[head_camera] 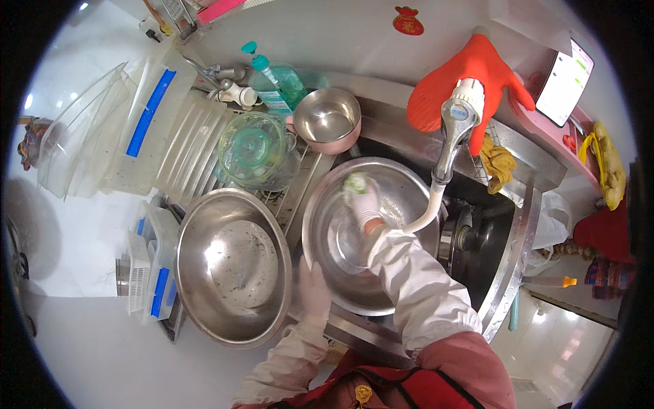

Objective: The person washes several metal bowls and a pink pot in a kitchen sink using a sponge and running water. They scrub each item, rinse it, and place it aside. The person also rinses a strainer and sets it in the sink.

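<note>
A wide stainless-steel basin (pixel 327 220) sits tilted in the dark sink. Inside it, my right hand (pixel 367 207), in a pale glove, presses a blurred green-and-white scrubbing pad (pixel 356 183) against the wall. My left hand (pixel 314 291), also gloved, grips the basin's near-left rim; part of its hold is hidden. A second steel basin (pixel 232 327), with dark specks on its bottom, stands just left of that hand. Over the sink reaches a chrome faucet (pixel 446 153) with a white spout hose (pixel 429 212) curving down to the basin.
An orange rubber glove (pixel 470 71) hangs behind the faucet. A small steel pot (pixel 327 120), stacked clear bowls (pixel 253 145) and a green soap pump bottle (pixel 278 84) stand behind the basins. Plastic tubs (pixel 189 145) line the left. A lit phone (pixel 564 84) leans on the pink shelf (pixel 549 138).
</note>
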Tool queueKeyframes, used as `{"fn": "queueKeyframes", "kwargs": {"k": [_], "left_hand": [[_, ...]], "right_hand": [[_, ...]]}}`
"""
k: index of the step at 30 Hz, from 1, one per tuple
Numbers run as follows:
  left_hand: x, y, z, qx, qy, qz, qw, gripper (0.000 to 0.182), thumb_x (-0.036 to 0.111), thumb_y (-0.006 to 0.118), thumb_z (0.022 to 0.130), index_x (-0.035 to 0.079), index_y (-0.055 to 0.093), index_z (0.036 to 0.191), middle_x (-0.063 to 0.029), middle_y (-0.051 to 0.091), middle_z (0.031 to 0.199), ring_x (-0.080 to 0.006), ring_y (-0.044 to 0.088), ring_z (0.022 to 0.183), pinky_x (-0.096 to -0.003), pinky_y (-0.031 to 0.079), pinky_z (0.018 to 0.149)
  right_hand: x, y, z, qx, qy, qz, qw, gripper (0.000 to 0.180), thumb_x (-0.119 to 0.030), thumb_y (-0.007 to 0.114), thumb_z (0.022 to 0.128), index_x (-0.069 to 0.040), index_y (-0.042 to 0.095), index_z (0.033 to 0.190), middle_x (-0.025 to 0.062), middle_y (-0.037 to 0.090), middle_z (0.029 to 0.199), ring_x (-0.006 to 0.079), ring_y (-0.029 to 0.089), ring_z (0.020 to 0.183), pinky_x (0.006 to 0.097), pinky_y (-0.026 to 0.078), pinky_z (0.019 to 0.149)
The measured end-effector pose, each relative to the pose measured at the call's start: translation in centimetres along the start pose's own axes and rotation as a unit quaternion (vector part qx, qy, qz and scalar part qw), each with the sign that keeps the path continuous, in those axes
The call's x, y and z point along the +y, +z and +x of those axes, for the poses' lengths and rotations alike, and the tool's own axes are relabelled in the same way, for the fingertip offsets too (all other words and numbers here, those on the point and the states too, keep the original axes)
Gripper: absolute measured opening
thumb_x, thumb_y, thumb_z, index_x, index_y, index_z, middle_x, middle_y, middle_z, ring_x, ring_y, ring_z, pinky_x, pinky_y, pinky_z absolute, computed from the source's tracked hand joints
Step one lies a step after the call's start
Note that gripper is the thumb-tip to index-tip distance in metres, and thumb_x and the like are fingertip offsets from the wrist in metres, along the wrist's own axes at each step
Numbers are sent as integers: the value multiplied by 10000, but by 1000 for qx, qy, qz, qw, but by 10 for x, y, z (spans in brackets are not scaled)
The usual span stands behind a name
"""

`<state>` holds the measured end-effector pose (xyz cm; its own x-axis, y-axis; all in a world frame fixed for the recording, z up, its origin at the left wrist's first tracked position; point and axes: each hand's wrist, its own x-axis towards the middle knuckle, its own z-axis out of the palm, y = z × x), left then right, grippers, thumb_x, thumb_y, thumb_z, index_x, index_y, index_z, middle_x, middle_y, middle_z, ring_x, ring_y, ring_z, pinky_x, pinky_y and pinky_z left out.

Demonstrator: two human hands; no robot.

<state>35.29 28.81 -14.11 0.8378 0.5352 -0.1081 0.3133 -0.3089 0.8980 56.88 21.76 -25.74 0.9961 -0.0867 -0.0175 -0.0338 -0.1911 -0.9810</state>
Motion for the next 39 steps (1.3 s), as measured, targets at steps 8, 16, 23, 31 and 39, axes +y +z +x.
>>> {"fn": "queueKeyframes", "kwargs": {"k": [8, 16, 23, 31, 39], "left_hand": [[8, 6, -1, 9, -24, -40, 999, 457, 89, 499, 943, -40, 360, 1358, -188, 509, 1278, -277, 510, 1182, -365, 378, 1015], [47, 9, 4, 70, 5, -41, 997, 293, -58, 557, 720, -2, 520, 1005, -98, 606, 893, -180, 594, 837, -308, 469, 788], [104, -6, -21, 83, 149, 99, 980, 216, -54, 573, 713, 23, 552, 914, -59, 600, 727, -150, 576, 669, -308, 486, 668], [136, -22, -48, 110, 221, 37, 968, 207, -52, 578, 723, -2, 571, 924, -78, 571, 664, -137, 535, 566, -304, 465, 560], [166, -30, -74, 154, 353, 115, 916, 239, -109, 555, 724, 9, 545, 931, -13, 501, 691, -98, 439, 569, -243, 387, 529]], "right_hand": [[-16, -49, -144, -355, -201, -107, 907, 299, -210, 632, 820, -109, 587, 1097, 185, 573, 1175, 358, 539, 1121, 410, 440, 941], [16, -165, -126, -393, -22, -474, 788, 290, -349, 613, 840, -187, 672, 1073, 143, 630, 1124, 312, 617, 1043, 411, 493, 884], [-8, -191, -126, -282, 48, -426, 858, 337, -376, 572, 849, -137, 663, 1070, 161, 624, 1129, 333, 631, 1014, 428, 504, 875], [-23, -240, -159, -234, 70, -334, 910, 423, -339, 655, 773, -103, 625, 1123, 177, 632, 1106, 342, 619, 1016, 413, 496, 879], [-17, -258, -169, -230, 92, -323, 914, 411, -397, 635, 805, -110, 653, 1099, 179, 647, 1092, 343, 623, 1023, 410, 496, 882]]}}
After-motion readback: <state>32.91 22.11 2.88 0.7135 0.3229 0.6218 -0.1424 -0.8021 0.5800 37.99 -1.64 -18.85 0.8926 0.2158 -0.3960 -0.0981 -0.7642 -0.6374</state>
